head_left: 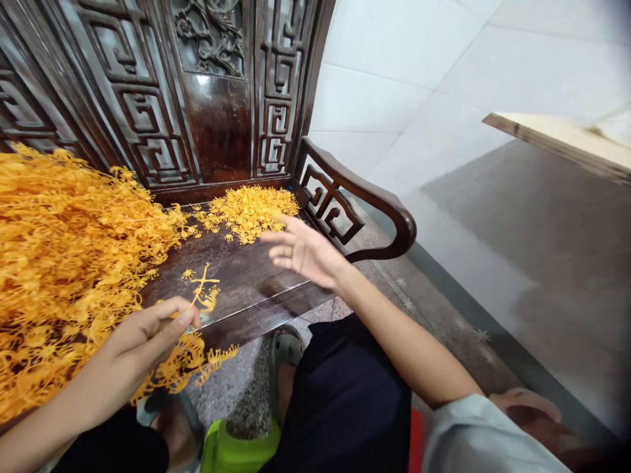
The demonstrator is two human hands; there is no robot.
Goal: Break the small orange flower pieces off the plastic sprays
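Between the thumb and fingers of my left hand (160,332) is a thin yellow plastic stem (203,282) with a cross-shaped end, held over the dark wooden bench seat (231,276). My right hand (308,253) is slightly blurred, its fingers apart and nothing visible in it. It hovers just in front of a small pile of yellow flower-like pieces (254,210) near the bench's back corner. A large heap of yellow branched plastic pieces (73,263) fills the left side of the bench, and some hang over the front edge below my left hand.
A carved wooden backrest (217,125) rises behind the seat. The curved armrest (379,203) stands beyond my right hand. Below are a bright green plastic object (241,450) and my sandalled feet. At the upper right, a board edge (557,144) juts in.
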